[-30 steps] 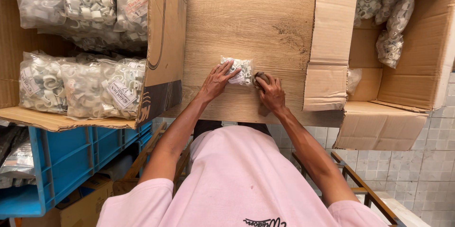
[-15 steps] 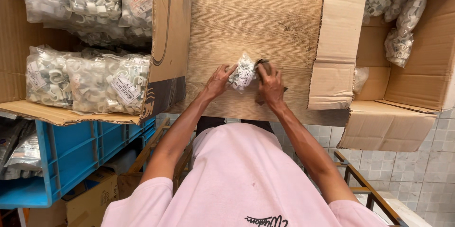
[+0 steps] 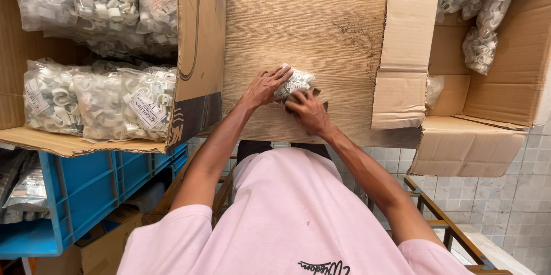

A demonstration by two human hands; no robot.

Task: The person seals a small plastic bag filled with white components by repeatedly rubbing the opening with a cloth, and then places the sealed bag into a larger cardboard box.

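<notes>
left hand (image 3: 265,86): lying against the left side of the small clear bag of white clips (image 3: 295,84); fingers stretched out along it, touching, not clenched
right hand (image 3: 308,112): pressing on the bag's near side; fingers curling onto it, grip partly hidden
bag: sitting on the wooden tabletop (image 3: 304,16), near edge, between both hands
left box (image 3: 198,51): cardboard, holding similar larger bags
right box (image 3: 516,51): open, a few bags lying inside
blue crate (image 3: 86,194): sitting below the left box
</notes>
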